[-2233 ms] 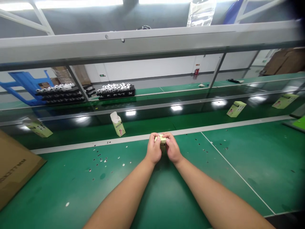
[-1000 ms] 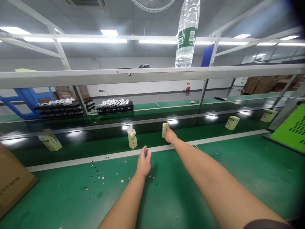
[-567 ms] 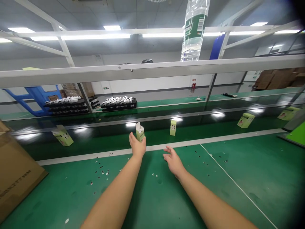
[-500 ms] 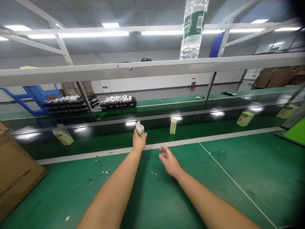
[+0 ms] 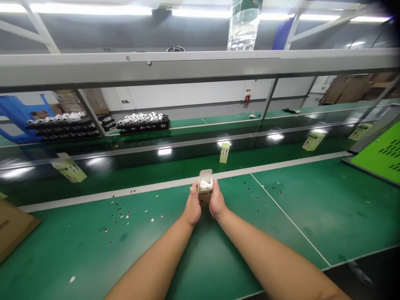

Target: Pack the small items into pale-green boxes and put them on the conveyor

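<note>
Both of my hands grip one small pale green box point(image 5: 205, 188) over the green table point(image 5: 93, 250), just short of the white line at the belt's edge. The box stands upright with its top flap open, and something white shows inside. My left hand point(image 5: 193, 207) wraps its left side; my right hand point(image 5: 216, 203) wraps its right side. A closed box of the same kind point(image 5: 224, 153) stands upright on the dark conveyor belt point(image 5: 140, 166) just beyond.
More green boxes ride the belt at the left point(image 5: 68, 168) and right point(image 5: 312, 141). Black trays of small black-and-white balls point(image 5: 143, 121) sit behind the belt. A cardboard carton point(image 5: 12, 227) lies at the left, a green perforated panel point(image 5: 379, 156) at the right. A grey rail point(image 5: 200, 64) crosses overhead.
My right hand set a closed box upright on the belt and drew back. My left hand took the open-flapped box off the belt and brought it to the table, where both hands now hold it.
</note>
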Tool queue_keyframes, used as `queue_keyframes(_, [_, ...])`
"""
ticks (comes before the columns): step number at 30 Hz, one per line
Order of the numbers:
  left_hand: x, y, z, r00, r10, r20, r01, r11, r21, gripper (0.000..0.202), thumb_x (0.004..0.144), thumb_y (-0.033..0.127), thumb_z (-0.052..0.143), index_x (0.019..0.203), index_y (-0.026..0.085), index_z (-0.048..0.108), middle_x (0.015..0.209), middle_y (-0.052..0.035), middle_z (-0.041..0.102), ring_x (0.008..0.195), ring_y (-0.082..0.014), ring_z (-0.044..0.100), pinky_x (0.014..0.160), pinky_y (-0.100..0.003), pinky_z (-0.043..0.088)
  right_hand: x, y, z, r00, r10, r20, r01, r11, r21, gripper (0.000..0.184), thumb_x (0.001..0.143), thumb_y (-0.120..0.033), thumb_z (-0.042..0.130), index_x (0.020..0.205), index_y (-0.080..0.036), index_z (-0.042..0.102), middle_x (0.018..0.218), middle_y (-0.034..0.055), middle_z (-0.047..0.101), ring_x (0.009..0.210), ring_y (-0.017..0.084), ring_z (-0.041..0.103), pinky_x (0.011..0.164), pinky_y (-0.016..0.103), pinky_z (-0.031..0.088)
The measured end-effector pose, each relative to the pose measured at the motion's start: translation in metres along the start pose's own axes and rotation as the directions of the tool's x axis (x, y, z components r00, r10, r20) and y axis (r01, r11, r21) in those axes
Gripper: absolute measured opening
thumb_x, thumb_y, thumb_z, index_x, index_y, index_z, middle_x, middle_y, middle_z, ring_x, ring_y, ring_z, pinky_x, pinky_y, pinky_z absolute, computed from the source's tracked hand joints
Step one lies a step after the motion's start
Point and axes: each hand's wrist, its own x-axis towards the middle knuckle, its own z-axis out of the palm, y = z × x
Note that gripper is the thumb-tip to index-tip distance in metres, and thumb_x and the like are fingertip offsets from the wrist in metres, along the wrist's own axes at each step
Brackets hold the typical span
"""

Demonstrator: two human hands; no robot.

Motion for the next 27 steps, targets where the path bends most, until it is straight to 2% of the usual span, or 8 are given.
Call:
queue_keyframes(4, [0.01,0.001,-0.003,0.988,-0.078,-0.135,0.075,0.997,-0.023,0.043,0.095,0.053,0.035,0.11,0.021,0.059,0.105,-0.0071,0.066,0.096,-0.0215,0.063,0.083,-0.033,0.051,-0.011,-0.012,0.004,0.99,-0.075,0.116,0.076,0.997,-0.001,0.038,0.087,-0.051,0.049,0.102,-0.019,0.062,0.097,0.0054,0.07,0.088,0.022,0.066,0.076,0.033,0.054])
queue_keyframes(7, [0.015,0.001,-0.003,0.986,-0.09,-0.139,0.088,0.996,-0.022,0.023,0.089,0.035,0.047,0.105,0.021,0.057,0.098,-0.0041,0.065,0.09,-0.0186,0.062,0.079,-0.03,0.051,-0.014,-0.023,0.008,0.977,-0.128,0.169,0.135,0.991,-0.026,0.026,0.084,-0.035,0.051,0.105,-0.021,0.057,0.094,0.0036,0.068,0.083,0.02,0.065,0.073,0.031,0.054])
queue_keyframes(9, [0.017,0.003,-0.002,0.985,-0.055,-0.167,0.045,0.997,-0.063,0.025,0.083,0.024,0.05,0.107,0.021,0.054,0.099,-0.0031,0.064,0.088,-0.0168,0.062,0.079,-0.029,0.05,-0.014,-0.03,0.01,0.962,-0.225,0.152,0.23,0.973,-0.017,0.024,0.079,-0.025,0.053,0.103,-0.022,0.055,0.101,0.0032,0.066,0.086,0.018,0.064,0.077,0.031,0.053])
queue_keyframes(12, [0.016,0.007,-0.002,0.972,0.068,-0.224,-0.081,0.995,-0.051,0.026,0.076,0.017,0.055,0.101,0.022,0.057,0.101,-0.0027,0.062,0.093,-0.0167,0.061,0.084,-0.031,0.05,-0.013,-0.035,0.009,0.908,-0.407,0.095,0.413,0.909,-0.06,0.008,0.074,-0.018,0.055,0.081,-0.021,0.057,0.108,0.0039,0.063,0.095,0.019,0.062,0.085,0.033,0.051])
queue_keyframes(15, [0.012,0.01,-0.009,0.964,0.173,-0.199,-0.166,0.985,0.05,0.011,0.08,0.022,0.055,0.083,0.019,0.066,0.105,-0.0058,0.063,0.103,-0.0216,0.06,0.093,-0.036,0.047,-0.013,-0.038,-0.001,0.816,-0.556,0.161,0.579,0.787,-0.215,0.012,0.075,-0.017,0.053,0.067,-0.021,0.061,0.095,0.0041,0.064,0.094,0.021,0.061,0.087,0.037,0.05])
queue_keyframes(17, [0.009,0.011,-0.015,0.963,0.239,-0.125,-0.23,0.97,0.08,0.025,0.088,0.031,0.048,0.084,0.018,0.069,0.111,-0.0088,0.065,0.11,-0.0253,0.059,0.099,-0.041,0.044,-0.012,-0.039,-0.011,0.761,-0.603,0.239,0.649,0.707,-0.282,0.021,0.078,-0.016,0.049,0.07,-0.023,0.067,0.093,0.0039,0.066,0.093,0.021,0.062,0.088,0.04,0.05])
queue_keyframes(21, [0.006,0.011,-0.024,0.948,0.318,0.002,-0.314,0.934,0.173,0.035,0.089,0.047,0.05,0.101,0.019,0.068,0.12,-0.0114,0.063,0.114,-0.0284,0.058,0.102,-0.045,0.042,-0.01,-0.041,-0.025,0.691,-0.619,0.374,0.72,0.635,-0.278,0.027,0.084,-0.022,0.045,0.087,-0.025,0.071,0.106,0.0045,0.068,0.102,0.024,0.062,0.092,0.044,0.049])
queue_keyframes(27, [0.009,0.014,-0.024,0.957,0.288,-0.04,-0.258,0.904,0.341,0.023,0.083,0.036,0.064,0.101,0.022,0.067,0.119,-0.0096,0.064,0.111,-0.0253,0.06,0.1,-0.042,0.044,-0.008,-0.045,-0.024,0.632,-0.622,0.462,0.775,0.515,-0.367,0.021,0.084,-0.026,0.054,0.1,-0.025,0.068,0.115,0.0066,0.065,0.107,0.025,0.061,0.098,0.045,0.047])
